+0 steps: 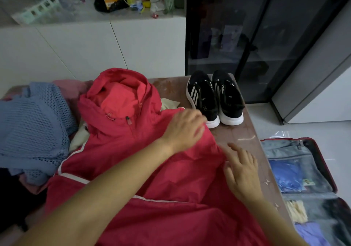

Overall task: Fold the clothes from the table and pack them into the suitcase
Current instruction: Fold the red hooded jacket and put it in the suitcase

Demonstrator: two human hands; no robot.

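Observation:
A red hooded jacket [133, 150] with white stripes lies spread over the table [247, 137], hood toward the far side. My left hand [185, 130] rests flat on its right shoulder with fingers straight. My right hand [241, 169] lies on the jacket's right edge, fingers relaxed and spread. An open red suitcase [321, 162] sits on the floor at the right, with folded blue and grey items inside. A blue mesh knit garment [34, 128] is heaped at the table's left, with pink cloth behind it.
A pair of black sneakers [214, 97] with white soles stands at the table's far right corner. White cabinets [76, 52] with a cluttered top run along the back. A dark glass cabinet [256, 27] stands behind the table.

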